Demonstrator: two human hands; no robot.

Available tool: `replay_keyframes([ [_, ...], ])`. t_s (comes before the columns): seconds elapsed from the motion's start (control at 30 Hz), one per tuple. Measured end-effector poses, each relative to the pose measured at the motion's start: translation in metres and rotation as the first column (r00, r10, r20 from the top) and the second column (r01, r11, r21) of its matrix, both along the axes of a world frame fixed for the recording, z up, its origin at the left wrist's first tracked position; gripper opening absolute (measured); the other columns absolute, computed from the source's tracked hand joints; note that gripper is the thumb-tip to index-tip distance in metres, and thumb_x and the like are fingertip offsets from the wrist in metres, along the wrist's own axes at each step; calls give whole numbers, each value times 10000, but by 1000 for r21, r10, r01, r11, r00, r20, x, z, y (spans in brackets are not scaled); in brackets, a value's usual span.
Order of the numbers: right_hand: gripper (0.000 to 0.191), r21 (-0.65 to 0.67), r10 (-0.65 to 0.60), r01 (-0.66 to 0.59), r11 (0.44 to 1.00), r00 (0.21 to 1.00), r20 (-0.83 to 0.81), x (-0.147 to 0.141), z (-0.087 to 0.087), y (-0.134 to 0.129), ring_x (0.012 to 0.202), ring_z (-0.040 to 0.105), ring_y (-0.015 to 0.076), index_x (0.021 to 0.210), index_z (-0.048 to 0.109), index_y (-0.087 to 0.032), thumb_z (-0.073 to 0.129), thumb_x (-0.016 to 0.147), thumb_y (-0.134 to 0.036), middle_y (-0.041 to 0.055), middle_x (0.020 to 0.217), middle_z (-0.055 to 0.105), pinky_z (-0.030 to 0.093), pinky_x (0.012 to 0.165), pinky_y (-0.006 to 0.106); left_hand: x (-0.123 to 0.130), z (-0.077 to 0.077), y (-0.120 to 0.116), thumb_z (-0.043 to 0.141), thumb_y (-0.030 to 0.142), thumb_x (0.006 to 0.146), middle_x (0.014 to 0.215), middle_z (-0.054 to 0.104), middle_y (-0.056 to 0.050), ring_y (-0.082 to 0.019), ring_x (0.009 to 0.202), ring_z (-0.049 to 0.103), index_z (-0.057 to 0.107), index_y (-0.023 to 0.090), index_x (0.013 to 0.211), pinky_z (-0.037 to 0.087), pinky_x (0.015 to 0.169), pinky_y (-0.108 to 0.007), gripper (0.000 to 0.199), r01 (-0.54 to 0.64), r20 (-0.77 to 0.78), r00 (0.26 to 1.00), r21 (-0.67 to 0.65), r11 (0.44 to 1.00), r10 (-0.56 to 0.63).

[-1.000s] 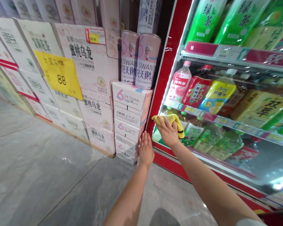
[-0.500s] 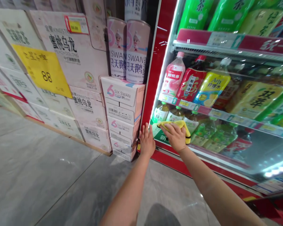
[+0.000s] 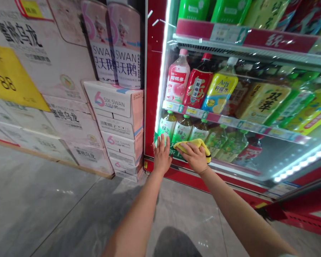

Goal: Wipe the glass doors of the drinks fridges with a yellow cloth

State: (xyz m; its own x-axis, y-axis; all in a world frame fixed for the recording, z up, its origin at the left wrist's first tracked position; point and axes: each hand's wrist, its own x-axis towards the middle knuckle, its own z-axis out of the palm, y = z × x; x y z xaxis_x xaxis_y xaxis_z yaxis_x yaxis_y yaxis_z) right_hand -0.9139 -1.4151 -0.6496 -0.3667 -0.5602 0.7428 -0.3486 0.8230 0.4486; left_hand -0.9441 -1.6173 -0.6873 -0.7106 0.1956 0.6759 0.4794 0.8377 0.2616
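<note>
My right hand (image 3: 194, 156) presses a yellow cloth (image 3: 203, 145) with a dark edge against the lower part of the glass door of a red drinks fridge (image 3: 256, 157). The cloth is bunched under the palm and sticks out past the fingers on both sides. To its left, my left hand (image 3: 162, 155) has its fingers spread, near or on the glass at the fridge's lower left corner; I cannot tell whether it touches. A green sticker (image 3: 176, 154) shows partly between the two hands. Behind the glass stand green-capped tea bottles (image 3: 182, 129).
Shelves above hold more bottles, among them a pink one (image 3: 177, 78) and a yellow-labelled one (image 3: 219, 89). Left of the fridge, stacked cartons (image 3: 115, 107) carry large pink cans (image 3: 125, 46). A yellow price sign (image 3: 10, 80) hangs on more boxes. Grey floor (image 3: 77, 214) lies below.
The view has swung to the right, so the fridge sits further left. My left hand's fingers are spread wider and are now in front of the fridge. The cloth stays under my right hand.
</note>
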Motion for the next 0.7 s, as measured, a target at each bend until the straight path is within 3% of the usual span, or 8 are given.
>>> replay_keyframes([
  [0.1, 387, 49, -8, 8, 999, 1000, -8, 16, 6, 30, 1191, 553, 222, 1332, 667, -444, 601, 1007, -245, -36, 1303, 715, 347, 896, 381, 2, 1, 4, 694, 214, 875, 1712, 13, -240, -392, 1585, 18, -50, 153, 1647, 191, 1241, -673, 1073, -3, 2, 1000, -14, 1000, 3],
  [0.23, 373, -192, -135, 110, 975, 984, -119, 17, 26, 42, 1157, 556, 251, 1300, 691, -451, 636, 986, -258, 3, 1284, 715, 324, 944, 419, 2, 5, 13, 731, 260, 863, 1708, -6, -247, -380, 1583, -13, -65, 134, 1643, 148, 1254, -662, 1122, 21, -21, 1000, -33, 999, -21],
  [0.3, 380, -241, -163, 128, 962, 978, -132, 12, 25, 35, 1170, 548, 264, 1310, 688, -446, 632, 985, -257, 6, 1294, 712, 325, 943, 433, 3, 5, 20, 752, 258, 848, 1708, -29, -243, -383, 1579, -33, -48, 149, 1647, 137, 1254, -667, 1136, 37, -36, 999, -34, 999, -38],
  [0.4, 371, -80, -89, 85, 993, 994, -57, 15, 9, 39, 1197, 541, 247, 1300, 690, -459, 621, 993, -262, -29, 1294, 718, 347, 912, 419, 3, 3, 32, 766, 256, 838, 1706, -35, -245, -393, 1572, -57, -29, 154, 1650, 139, 1248, -680, 1141, 61, -42, 997, -41, 997, -63],
  [0.47, 351, 64, -34, 32, 997, 999, 31, 25, 2, 58, 1207, 543, 224, 1269, 708, -453, 608, 1000, -251, -44, 1288, 721, 358, 892, 399, 3, 1, 39, 774, 268, 838, 1704, -37, -248, -401, 1570, -54, -22, 154, 1651, 135, 1246, -687, 1143, 53, -42, 998, -39, 998, -54],
  [0.53, 330, 86, -31, 26, 996, 998, 61, 35, 7, 81, 1194, 546, 218, 1234, 732, -432, 609, 999, -236, -31, 1257, 728, 357, 905, 391, 3, 2, 44, 781, 290, 840, 1705, -41, -243, -401, 1572, -42, -3, 166, 1654, 119, 1249, -685, 1137, 48, -52, 997, -43, 998, -50],
  [0.6, 309, -23, -61, 61, 998, 998, 9, 41, 20, 98, 1155, 551, 229, 1195, 754, -423, 632, 986, -230, -7, 1205, 734, 345, 934, 400, 2, 4, 47, 785, 301, 841, 1711, -42, -221, -392, 1576, -35, 33, 196, 1657, 102, 1256, -674, 1115, 68, -70, 995, -62, 996, -73],
  [0.7, 314, -221, -139, 115, 968, 986, -93, 38, 35, 99, 1121, 549, 249, 1172, 765, -429, 656, 969, -216, 17, 1172, 730, 329, 945, 423, 1, 7, 54, 784, 303, 844, 1722, -46, -180, -378, 1577, -48, 75, 240, 1659, 82, 1264, -664, 1082, 109, -86, 989, -89, 990, -117],
])
